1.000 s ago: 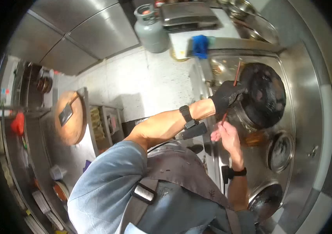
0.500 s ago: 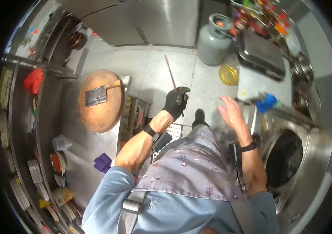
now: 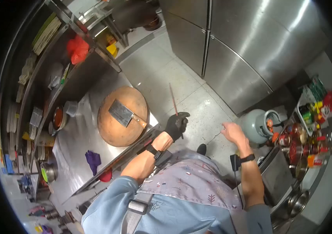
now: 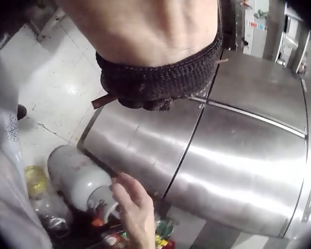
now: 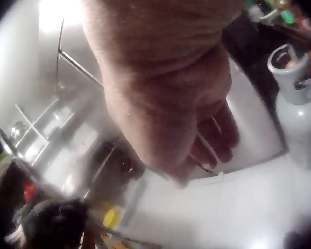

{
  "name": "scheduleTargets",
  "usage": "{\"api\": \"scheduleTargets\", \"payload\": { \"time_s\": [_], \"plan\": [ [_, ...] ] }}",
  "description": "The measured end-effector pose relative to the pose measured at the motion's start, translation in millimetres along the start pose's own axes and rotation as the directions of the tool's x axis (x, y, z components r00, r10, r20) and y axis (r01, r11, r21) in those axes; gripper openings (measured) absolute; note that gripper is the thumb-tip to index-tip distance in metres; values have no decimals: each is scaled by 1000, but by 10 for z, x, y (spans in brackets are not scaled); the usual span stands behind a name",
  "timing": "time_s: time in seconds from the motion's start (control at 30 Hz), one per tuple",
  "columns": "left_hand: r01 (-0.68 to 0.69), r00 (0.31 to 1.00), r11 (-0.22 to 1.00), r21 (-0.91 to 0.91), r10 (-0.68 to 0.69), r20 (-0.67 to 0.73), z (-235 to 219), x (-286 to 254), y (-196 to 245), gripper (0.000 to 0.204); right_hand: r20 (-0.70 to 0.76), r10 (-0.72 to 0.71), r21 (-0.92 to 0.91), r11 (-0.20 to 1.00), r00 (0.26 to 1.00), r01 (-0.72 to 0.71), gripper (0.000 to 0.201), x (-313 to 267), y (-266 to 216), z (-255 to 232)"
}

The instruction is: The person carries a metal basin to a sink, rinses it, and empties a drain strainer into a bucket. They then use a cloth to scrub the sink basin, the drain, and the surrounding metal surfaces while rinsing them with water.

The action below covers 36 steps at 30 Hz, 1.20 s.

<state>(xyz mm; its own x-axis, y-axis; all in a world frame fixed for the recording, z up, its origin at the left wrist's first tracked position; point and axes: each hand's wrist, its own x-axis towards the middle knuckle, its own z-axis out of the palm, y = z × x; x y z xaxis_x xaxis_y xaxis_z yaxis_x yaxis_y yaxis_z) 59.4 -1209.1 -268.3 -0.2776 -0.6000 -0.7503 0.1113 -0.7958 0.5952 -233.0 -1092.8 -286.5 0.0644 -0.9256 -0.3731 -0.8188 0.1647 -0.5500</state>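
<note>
My left hand [image 3: 176,125], in a black knitted glove, grips long reddish-brown chopsticks [image 3: 173,100] in front of my apron, thin ends pointing away from me. In the left wrist view the thick end of the chopsticks [image 4: 103,101] shows below the glove cuff, while the wrist covers most of the hand. My bare right hand [image 3: 235,133] hangs over the floor with loosely bent fingers and holds nothing; its fingers [image 5: 225,132] dangle in the right wrist view. To the left, a cleaver [image 3: 121,113] lies flat on a round wooden chopping block [image 3: 129,133].
A steel counter [image 3: 74,130] bears the block and a purple glove [image 3: 92,162]; shelves with stacked dishes rise behind it. Ahead stands a steel refrigerator [image 3: 236,58]. A grey gas cylinder [image 3: 252,125] and several sauce bottles [image 3: 317,150] are at the right.
The view has turned left from the stove and wok to the counter and refrigerator. My right hand has left the chopsticks, which my left hand still grips, and its fingers have relaxed.
</note>
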Motion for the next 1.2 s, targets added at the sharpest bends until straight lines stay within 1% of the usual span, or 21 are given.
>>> {"api": "scheduleTargets", "payload": {
  "time_s": [0.1, 0.17, 0.2, 0.27, 0.33, 0.43, 0.5, 0.53, 0.6, 0.63, 0.67, 0.7, 0.77, 0.8, 0.83, 0.9, 0.93, 1.0, 1.1, 1.17, 1.2],
  "plan": [
    [-96, 993, 990, -107, 88, -80, -193, 220, 227, 8, 72, -56, -87, 994, 996, 62, 34, 643, -116, -518],
    [-112, 986, 976, -184, 86, -143, -242, 329, 465, 8, 172, -123, -146, 978, 977, 149, 34, 1124, -190, -751],
    [-124, 979, 965, -231, 81, -186, -316, 468, 549, 9, 187, -123, -148, 977, 975, 152, 34, 1377, -212, -845],
    [-169, 977, 938, -302, 119, -179, -344, 664, 775, 12, 248, -206, -129, 961, 947, 243, 35, 1910, -253, -978],
    [-215, 971, 915, -342, 163, -174, -357, 920, 1026, 14, 279, -211, -148, 954, 937, 259, 35, 2415, -347, -1088],
    [-281, 952, 846, -453, 185, -244, -332, 1458, 1554, 15, 328, -223, -180, 939, 918, 293, 36, 3280, -512, -1355],
    [-253, 961, 804, -538, 146, -233, -400, 1955, 1890, 15, 364, -226, -201, 928, 903, 313, 36, 3835, -583, -1501],
    [-255, 959, 826, -503, 149, -241, -413, 2155, 2112, 14, 359, -237, -219, 919, 903, 328, 37, 4172, -633, -1596],
    [-259, 958, 791, -554, 139, -250, -440, 2420, 2446, 14, 389, -229, -232, 913, 892, 335, 40, 4702, -689, -1803],
    [-271, 957, 775, -571, 155, -243, -463, 2576, 2712, 13, 394, -239, -235, 907, 887, 349, 40, 5004, -745, -1906],
    [-275, 953, 808, -521, 158, -258, -452, 2656, 2927, 13, 392, -245, -243, 902, 887, 356, 40, 5302, -821, -2009],
    [-289, 948, 800, -526, 162, -273, -471, 2753, 3135, 13, 401, -246, -246, 899, 882, 362, 40, 5556, -875, -2078],
    [-251, 961, 821, -513, 146, -236, -494, 2862, 3506, 12, 408, -237, -246, 901, 881, 357, 39, 6044, -1057, -2211],
    [-252, 963, 822, -511, 161, -216, -537, 2866, 3628, 12, 396, -223, -247, 908, 891, 338, 38, 6200, -1179, -2235],
    [-273, 956, 817, -509, 174, -234, -581, 2923, 3797, 12, 398, -245, -243, 901, 884, 360, 38, 6409, -1267, -2255],
    [-272, 954, 815, -511, 160, -251, -687, 3118, 4181, 12, 439, -299, -203, 886, 847, 417, 38, 6915, -1421, -2273],
    [-291, 950, 812, -505, 184, -253, -744, 3201, 4393, 13, 446, -314, -202, 877, 839, 435, 38, 7183, -1542, -2299],
    [-337, 934, 784, -522, 210, -289, -884, 3389, 4807, 13, 571, -308, -253, 816, 761, 520, 41, 7740, -1787, -2319],
    [-436, 892, 746, -504, 284, -351, -1161, 3615, 5387, 13, 611, -362, -255, 752, 704, 607, 41, 8628, -2291, -2393],
    [-504, 855, 723, -472, 341, -392, -1328, 3736, 5840, 13, 604, -398, -261, 720, 691, 643, 41, 9256, -2695, -2467],
    [-514, 842, 711, -480, 312, -439, -1385, 3769, 6030, 12, 601, -405, -264, 713, 689, 650, 41, 9540, -2899, -2491]
  ]
}}
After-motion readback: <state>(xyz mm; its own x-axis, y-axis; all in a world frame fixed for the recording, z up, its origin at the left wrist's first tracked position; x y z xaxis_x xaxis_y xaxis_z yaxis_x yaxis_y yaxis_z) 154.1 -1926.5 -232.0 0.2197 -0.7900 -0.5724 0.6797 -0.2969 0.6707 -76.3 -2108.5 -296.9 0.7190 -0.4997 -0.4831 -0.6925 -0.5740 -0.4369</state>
